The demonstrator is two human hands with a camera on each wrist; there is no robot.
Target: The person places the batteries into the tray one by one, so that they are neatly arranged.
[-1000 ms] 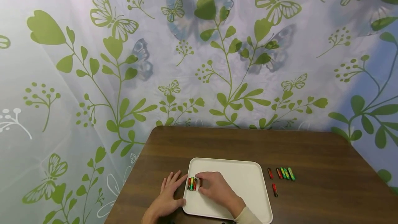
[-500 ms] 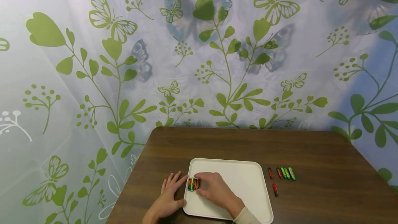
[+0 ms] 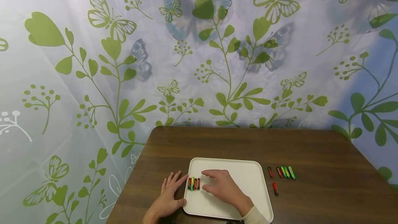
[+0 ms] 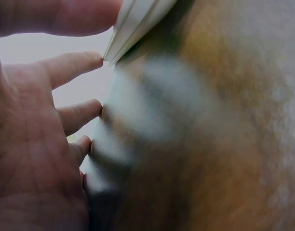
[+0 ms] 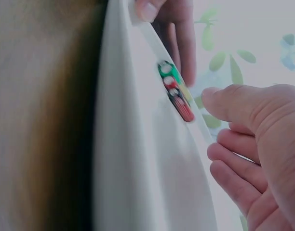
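A short row of red and green batteries lies side by side at the left end of the white tray. My left hand rests at the tray's left rim, its fingers spread and fairly straight, with thumb and index fingertips touching the rim in the left wrist view. Just right of the row is my right hand, over the tray, thumb and fingers parted and holding nothing. From the right wrist view, the battery row shows end-on, apart from the fingertips.
On the brown table, right of the tray, lie more batteries: a red one, a red and green group beside it, and another red one nearer. A patterned curtain hangs behind the table.
My right hand has set a dark red battery against the right side of the row, let go of it and drawn back to the right. My left hand has stayed at the rim.
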